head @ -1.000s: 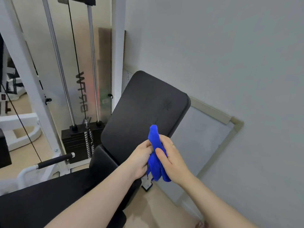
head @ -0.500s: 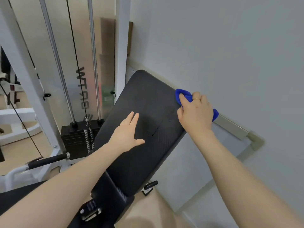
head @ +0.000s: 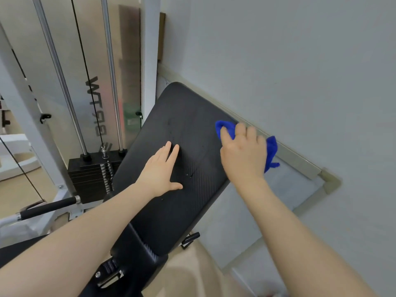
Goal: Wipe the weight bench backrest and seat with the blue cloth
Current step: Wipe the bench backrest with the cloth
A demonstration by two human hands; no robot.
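1. The right hand (head: 243, 154) grips the bunched bright blue cloth (head: 270, 151), fingers curled over it, and presses it against the upper right edge of the backrest; blue folds show past the fingertips on one side and beyond the heel of the hand on the other.
2. The left hand (head: 162, 170) lies flat on the middle of the backrest, fingers straight and close together, thumb spread out to the side, holding nothing.
3. Both bare forearms reach in from the bottom of the view, one on each side of the pad.
4. The black, textured, padded weight bench backrest (head: 182, 211) is tilted up, its top end near the wall.
5. Below it, the black padded seat (head: 137, 254) meets the backrest at a hinge with metal bracket hardware (head: 109, 275).
6. Just right of the cloth, a pale grey wall (head: 289, 61) carries a beige trim strip (head: 300, 161) running diagonally behind the pad.
7. Left of the bench stands a white cable machine frame (head: 32, 125) with chrome guide rods (head: 111, 71), a black cable (head: 83, 61) and a black weight stack (head: 90, 179).
8. A black foam-covered handle (head: 49, 207) juts out low on the left.
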